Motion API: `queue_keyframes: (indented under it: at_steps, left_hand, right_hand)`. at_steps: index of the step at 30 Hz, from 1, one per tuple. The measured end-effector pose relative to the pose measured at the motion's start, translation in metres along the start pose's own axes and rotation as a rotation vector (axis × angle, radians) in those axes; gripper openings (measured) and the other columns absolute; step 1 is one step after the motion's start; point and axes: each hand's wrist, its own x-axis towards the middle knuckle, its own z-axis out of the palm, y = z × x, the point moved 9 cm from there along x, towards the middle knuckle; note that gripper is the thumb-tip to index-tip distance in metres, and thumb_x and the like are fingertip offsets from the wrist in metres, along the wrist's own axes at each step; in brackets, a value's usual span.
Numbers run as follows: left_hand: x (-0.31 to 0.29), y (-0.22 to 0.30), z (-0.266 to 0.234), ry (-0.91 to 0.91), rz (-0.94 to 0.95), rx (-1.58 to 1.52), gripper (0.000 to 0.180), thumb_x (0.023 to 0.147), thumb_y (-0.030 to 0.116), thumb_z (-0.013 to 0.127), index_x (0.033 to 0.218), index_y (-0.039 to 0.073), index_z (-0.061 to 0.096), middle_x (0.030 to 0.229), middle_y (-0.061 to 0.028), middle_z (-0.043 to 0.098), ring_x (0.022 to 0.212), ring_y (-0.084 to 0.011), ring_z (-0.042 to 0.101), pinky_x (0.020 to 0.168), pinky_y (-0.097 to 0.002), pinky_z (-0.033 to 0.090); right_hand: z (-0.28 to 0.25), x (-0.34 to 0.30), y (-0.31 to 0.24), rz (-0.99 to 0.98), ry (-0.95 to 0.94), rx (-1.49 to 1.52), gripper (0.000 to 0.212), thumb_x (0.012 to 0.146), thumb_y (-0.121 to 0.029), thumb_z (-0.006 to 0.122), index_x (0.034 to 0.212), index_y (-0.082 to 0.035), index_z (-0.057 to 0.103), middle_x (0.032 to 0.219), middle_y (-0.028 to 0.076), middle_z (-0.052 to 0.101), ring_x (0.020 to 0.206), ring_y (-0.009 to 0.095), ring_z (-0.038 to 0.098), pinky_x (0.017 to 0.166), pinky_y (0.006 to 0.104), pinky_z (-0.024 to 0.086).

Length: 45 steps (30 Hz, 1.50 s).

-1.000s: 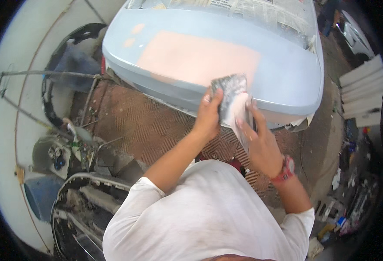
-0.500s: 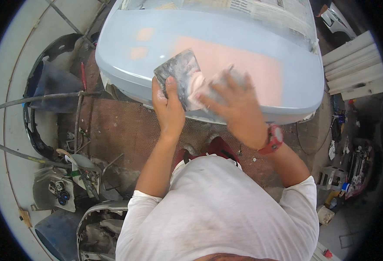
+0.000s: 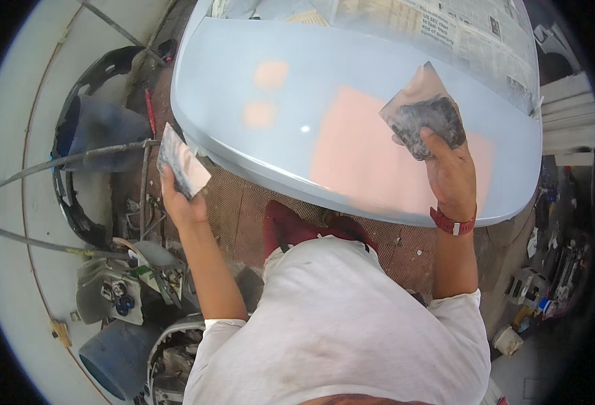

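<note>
My left hand [image 3: 186, 206] grips a flat putty board [image 3: 181, 162], grey-smeared with pale pink putty on it, off the left front edge of a car panel [image 3: 218, 74]. Over the right part of that light blue-grey panel, my right hand [image 3: 454, 177] is closed on a flat putty spreader [image 3: 425, 120], its thumb on the dark face. Pink putty coats the spreader's far end. Below it lies a large pink filler patch [image 3: 358, 152], partly covered by my hand. Two small pink patches [image 3: 271, 74] sit farther left on the panel.
Newspaper [image 3: 473, 40] covers the glass beyond the panel. At left, metal bars [image 3: 61, 160] reach in near a blue barrel [image 3: 101, 131] and a black bumper [image 3: 74, 196]. Car parts [image 3: 118, 293] lie lower left; more clutter [image 3: 530, 287] lines the right side.
My hands have moved apart: the left with the board away to the left, the right with the spreader to the right and up. The panel sits farther right in view.
</note>
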Motion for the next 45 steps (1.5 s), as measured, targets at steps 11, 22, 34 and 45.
queue_keyframes:
  at_steps: [11, 22, 34, 45]
  left_hand:
    - [0.146, -0.012, 0.064, -0.367, -0.235, -0.014, 0.045, 0.11, 0.025, 0.056, 0.146, -0.001, 0.051, 0.142, -0.0156, 0.062, 0.127, -0.0285, 0.064, 0.108, -0.0429, 0.054]
    - [0.17, -0.05, 0.081, -0.691, -0.657, 0.035, 0.044, 0.11, 0.024, 0.057, 0.147, 0.002, 0.049, 0.136, -0.013, 0.062, 0.122, -0.0256, 0.064, 0.106, -0.0404, 0.054]
    - [0.171, -0.059, 0.081, -0.802, -0.688, 0.105, 0.049, 0.111, 0.027, 0.056, 0.15, 0.001, 0.044, 0.136, -0.0134, 0.06, 0.122, -0.0235, 0.063, 0.103, -0.0385, 0.055]
    - [0.171, -0.061, 0.08, -0.794, -0.696, 0.12, 0.052, 0.111, 0.028, 0.055, 0.153, 0.0, 0.04, 0.136, -0.0135, 0.06, 0.123, -0.0229, 0.062, 0.105, -0.0383, 0.054]
  right_hand:
    - [0.165, 0.078, 0.028, -0.316, -0.051, -1.126, 0.056, 0.093, 0.003, 0.053, 0.145, -0.017, 0.06, 0.138, 0.006, 0.064, 0.127, 0.028, 0.061, 0.105, 0.0473, 0.047]
    - [0.225, 0.117, 0.109, -0.138, 0.125, -1.714, 0.055, 0.089, 0.002, 0.052, 0.132, -0.027, 0.072, 0.134, -0.001, 0.065, 0.122, 0.027, 0.063, 0.096, 0.0582, 0.044]
    - [0.206, 0.147, 0.105, 0.075, 0.122, -1.634, 0.059, 0.087, 0.005, 0.049, 0.13, -0.029, 0.073, 0.134, -0.004, 0.066, 0.115, 0.028, 0.068, 0.094, 0.0551, 0.046]
    - [0.196, 0.128, 0.081, 0.046, 0.191, -1.566, 0.059, 0.086, 0.004, 0.053, 0.129, -0.03, 0.074, 0.132, -0.003, 0.065, 0.117, 0.029, 0.065, 0.095, 0.056, 0.046]
